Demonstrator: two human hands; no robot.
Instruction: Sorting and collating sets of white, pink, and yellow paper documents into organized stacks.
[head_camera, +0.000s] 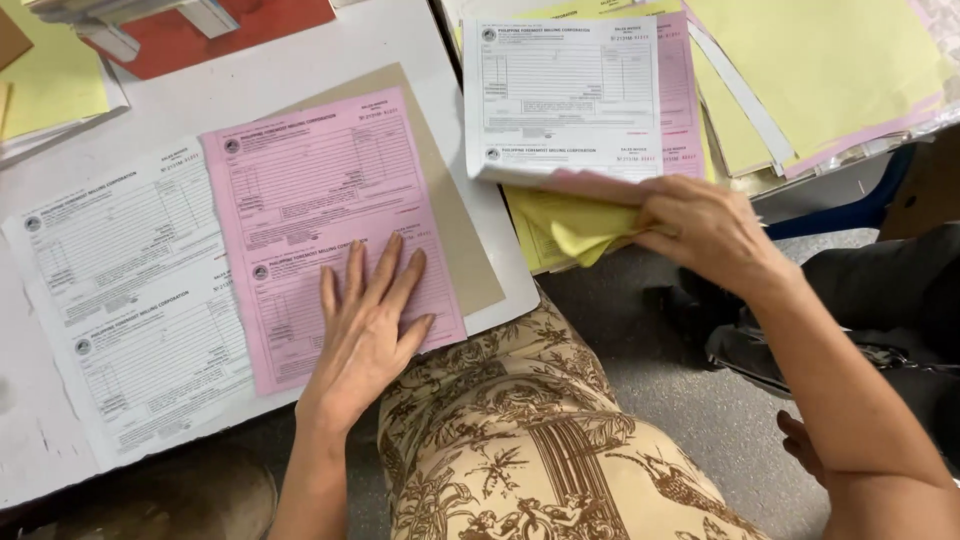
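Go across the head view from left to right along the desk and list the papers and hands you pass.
White printed form → pink printed form with the left hand flat on it → folded yellow sheet → right hand gripping that sheaf's lower edge.

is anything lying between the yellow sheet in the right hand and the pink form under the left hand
Nothing visible blocks it. Between the yellow sheet pinched by the right hand and the pink form pressed flat by the left hand lie only flat tan card and the table edge.
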